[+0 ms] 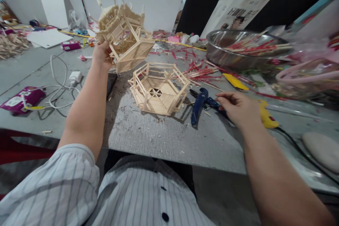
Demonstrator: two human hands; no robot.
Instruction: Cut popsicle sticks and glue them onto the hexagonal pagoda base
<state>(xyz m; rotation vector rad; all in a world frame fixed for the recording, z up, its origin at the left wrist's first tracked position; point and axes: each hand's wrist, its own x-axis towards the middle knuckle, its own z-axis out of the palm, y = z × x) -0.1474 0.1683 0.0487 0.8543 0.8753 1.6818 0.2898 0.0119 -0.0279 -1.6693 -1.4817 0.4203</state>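
Note:
My left hand is closed on the lower edge of a pavilion model made of thin wooden sticks, lifted and tilted above the table. Below it and to the right, a six-sided stick base with a low railing rests on the table. My right hand hovers at the right with thumb and forefinger pinched together; whether something small is between them cannot be made out. Just left of these fingers lie blue-handled pliers. A yellow glue gun with a black cord lies beyond the right wrist, partly hidden by it.
A steel basin of red-tipped sticks stands at the back right, with loose sticks scattered before it. A pink-rimmed basket is at far right. On the left lie a purple box, a white cable and a charger.

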